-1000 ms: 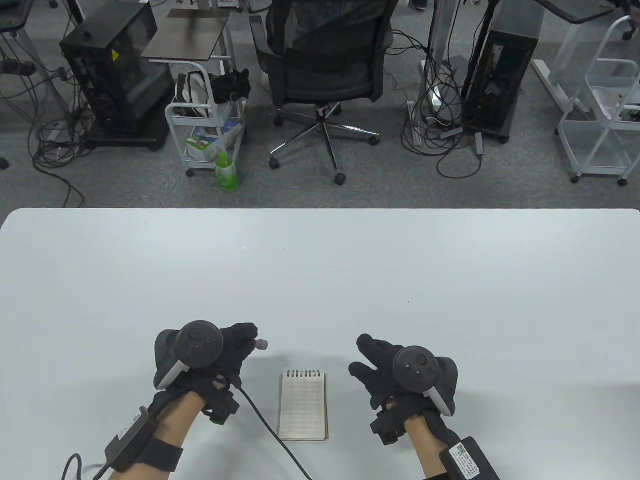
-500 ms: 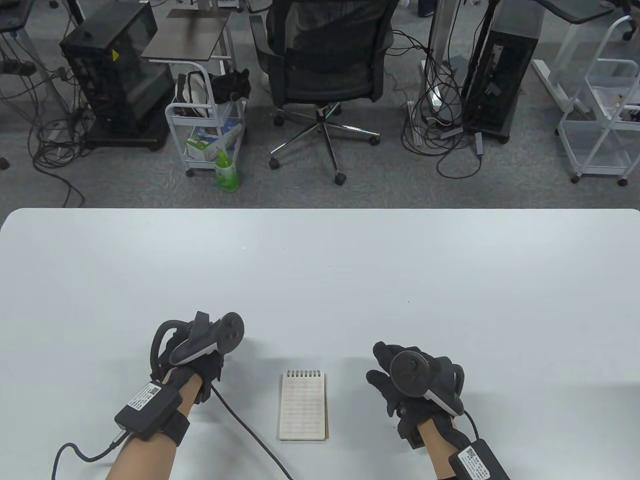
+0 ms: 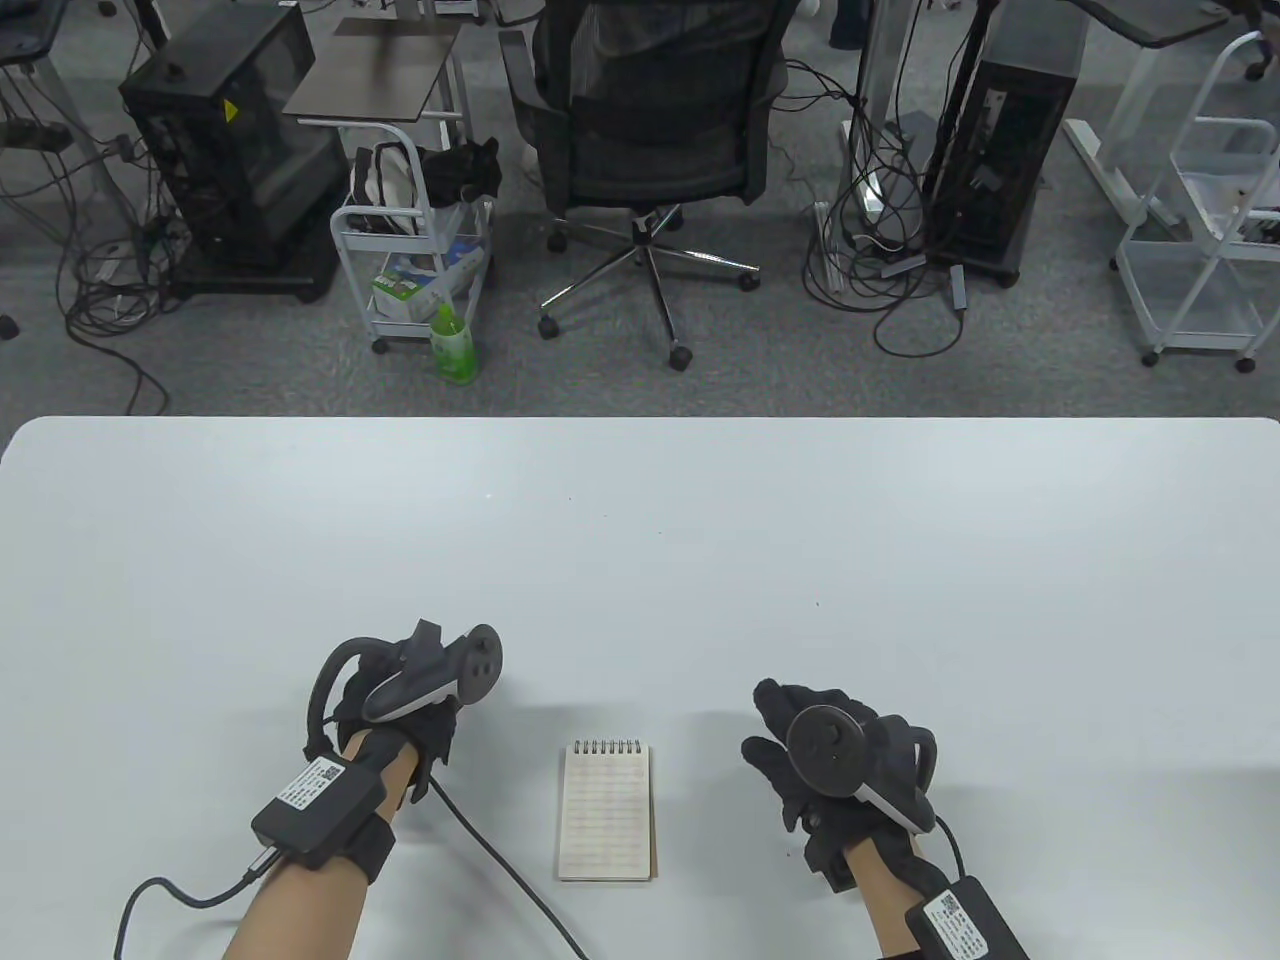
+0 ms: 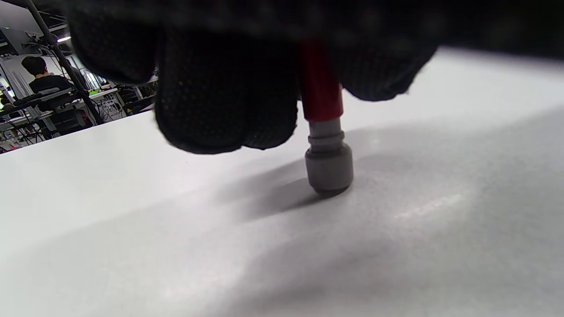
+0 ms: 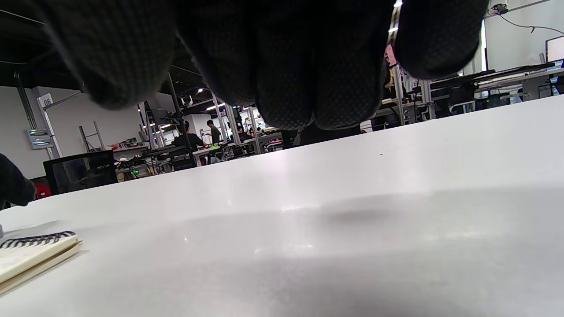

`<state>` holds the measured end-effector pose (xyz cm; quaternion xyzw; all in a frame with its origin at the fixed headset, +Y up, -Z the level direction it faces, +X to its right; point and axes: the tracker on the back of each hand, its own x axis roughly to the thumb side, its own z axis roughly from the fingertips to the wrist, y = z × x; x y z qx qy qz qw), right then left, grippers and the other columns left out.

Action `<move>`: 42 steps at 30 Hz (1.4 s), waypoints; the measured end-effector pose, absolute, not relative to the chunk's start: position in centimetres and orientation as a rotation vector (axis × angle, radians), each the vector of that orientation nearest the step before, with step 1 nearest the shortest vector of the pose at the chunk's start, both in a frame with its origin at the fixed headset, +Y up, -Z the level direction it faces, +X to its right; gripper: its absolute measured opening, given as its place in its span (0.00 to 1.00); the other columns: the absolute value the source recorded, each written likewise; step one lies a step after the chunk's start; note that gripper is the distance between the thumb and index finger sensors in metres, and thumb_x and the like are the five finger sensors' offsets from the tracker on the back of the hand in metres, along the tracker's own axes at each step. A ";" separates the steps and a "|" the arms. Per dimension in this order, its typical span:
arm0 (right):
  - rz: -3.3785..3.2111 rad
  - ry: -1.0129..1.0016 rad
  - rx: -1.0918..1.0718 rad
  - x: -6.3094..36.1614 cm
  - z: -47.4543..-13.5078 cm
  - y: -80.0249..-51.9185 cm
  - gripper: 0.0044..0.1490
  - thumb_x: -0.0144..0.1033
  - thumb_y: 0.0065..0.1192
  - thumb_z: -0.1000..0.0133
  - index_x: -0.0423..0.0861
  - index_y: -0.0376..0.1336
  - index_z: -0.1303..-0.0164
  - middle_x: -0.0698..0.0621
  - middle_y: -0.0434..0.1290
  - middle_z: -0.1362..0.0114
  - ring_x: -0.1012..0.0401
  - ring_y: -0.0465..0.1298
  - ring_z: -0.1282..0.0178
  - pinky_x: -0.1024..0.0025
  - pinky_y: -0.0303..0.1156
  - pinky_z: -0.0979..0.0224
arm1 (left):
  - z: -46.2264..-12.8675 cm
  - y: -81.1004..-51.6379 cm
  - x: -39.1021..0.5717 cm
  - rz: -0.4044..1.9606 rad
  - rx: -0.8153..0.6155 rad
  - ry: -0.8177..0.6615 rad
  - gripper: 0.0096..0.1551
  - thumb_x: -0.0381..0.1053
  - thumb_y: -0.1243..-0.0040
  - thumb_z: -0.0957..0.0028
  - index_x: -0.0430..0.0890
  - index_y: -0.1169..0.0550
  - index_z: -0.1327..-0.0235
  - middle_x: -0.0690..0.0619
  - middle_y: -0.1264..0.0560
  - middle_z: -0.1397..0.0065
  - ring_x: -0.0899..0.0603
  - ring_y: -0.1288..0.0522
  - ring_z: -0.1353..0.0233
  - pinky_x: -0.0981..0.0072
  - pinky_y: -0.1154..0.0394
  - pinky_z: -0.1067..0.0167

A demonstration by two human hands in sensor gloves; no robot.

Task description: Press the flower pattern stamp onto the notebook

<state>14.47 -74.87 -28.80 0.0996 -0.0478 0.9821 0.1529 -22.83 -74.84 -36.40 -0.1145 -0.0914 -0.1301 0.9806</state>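
The room behind is an open office with grey carpet (image 3: 250, 370), where a black mesh office chair (image 3: 650, 110) on a chrome star base faces the table. Two black computer towers (image 3: 235, 140) stand on the floor to either side of it among tangled cables, and a small white wheeled cart (image 3: 415, 265) sits beside a green bottle (image 3: 453, 345). A white shelving trolley (image 3: 1205, 240) stands at the far right. In the right wrist view, desks, monitors and seated people show in the distance.

The white table (image 3: 640, 540) has rounded far corners and a plain matte top that shows soft shadows under the hands.

The spiral-bound notebook (image 3: 606, 812) lies flat near the front edge, between the hands and touching neither, its lined page up and its coil toward the far side.

The left hand (image 3: 400, 715) is turned on edge, left of the notebook. In the left wrist view its gloved fingers (image 4: 224, 88) are wrapped around the flower pattern stamp (image 4: 326, 136), a red barrel with a grey tip. The stamp stands upright with its tip on or just above the bare table, not on the notebook.

The right hand (image 3: 830, 765) hovers right of the notebook, holding nothing. Its fingers (image 5: 291, 57) hang loosely together above the table.
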 end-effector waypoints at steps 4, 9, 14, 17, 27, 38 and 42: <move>2.820 -0.122 0.272 14.8 -28.9 -74.9 0.39 0.51 0.69 0.56 0.48 0.68 0.34 0.41 0.72 0.32 0.40 0.75 0.33 0.36 0.65 0.32 | -36.0 -74.3 -23.5 -0.223 -0.220 -0.171 0.40 0.59 0.36 0.59 0.47 0.29 0.32 0.43 0.18 0.41 0.38 0.16 0.48 0.34 0.30 0.39; 2.843 -0.115 0.269 14.9 -28.8 -74.9 0.40 0.52 0.68 0.55 0.48 0.67 0.34 0.41 0.71 0.31 0.40 0.74 0.32 0.35 0.64 0.32 | -34.5 -72.7 -25.1 -0.141 -0.169 -0.181 0.45 0.65 0.41 0.59 0.49 0.35 0.28 0.41 0.24 0.32 0.34 0.20 0.38 0.31 0.33 0.37; 2.849 -0.101 0.261 15.2 -28.9 -74.9 0.40 0.52 0.68 0.56 0.48 0.67 0.33 0.41 0.71 0.30 0.39 0.74 0.32 0.35 0.63 0.31 | -32.0 -72.0 -26.9 -0.053 -0.118 -0.204 0.53 0.71 0.44 0.61 0.49 0.42 0.24 0.39 0.31 0.25 0.31 0.26 0.32 0.29 0.36 0.35; 2.849 -0.090 0.253 15.3 -28.9 -74.9 0.41 0.53 0.68 0.56 0.48 0.66 0.33 0.40 0.70 0.30 0.39 0.73 0.31 0.34 0.63 0.31 | -30.6 -72.2 -28.3 0.010 -0.072 -0.189 0.55 0.72 0.45 0.60 0.48 0.44 0.23 0.40 0.34 0.23 0.30 0.28 0.30 0.28 0.38 0.34; 2.944 -0.058 0.277 15.3 -28.6 -75.1 0.51 0.62 0.63 0.58 0.50 0.57 0.25 0.40 0.57 0.21 0.36 0.57 0.19 0.29 0.48 0.24 | -27.7 -74.3 -31.1 0.092 -0.063 -0.150 0.58 0.74 0.47 0.60 0.48 0.48 0.21 0.40 0.43 0.19 0.26 0.41 0.22 0.23 0.49 0.31; 2.970 0.038 0.242 16.1 -29.0 -75.9 0.55 0.65 0.61 0.58 0.51 0.52 0.22 0.40 0.47 0.17 0.35 0.44 0.16 0.29 0.40 0.24 | -28.3 -75.1 -31.7 0.078 -0.085 -0.151 0.57 0.73 0.48 0.60 0.48 0.48 0.22 0.39 0.46 0.18 0.25 0.46 0.20 0.22 0.54 0.31; 2.961 0.060 0.223 16.2 -29.0 -76.1 0.55 0.65 0.61 0.58 0.51 0.52 0.22 0.39 0.47 0.18 0.35 0.44 0.16 0.29 0.40 0.24 | -28.3 -75.4 -32.1 0.098 -0.100 -0.140 0.56 0.73 0.48 0.59 0.48 0.48 0.22 0.39 0.46 0.18 0.25 0.46 0.20 0.22 0.54 0.31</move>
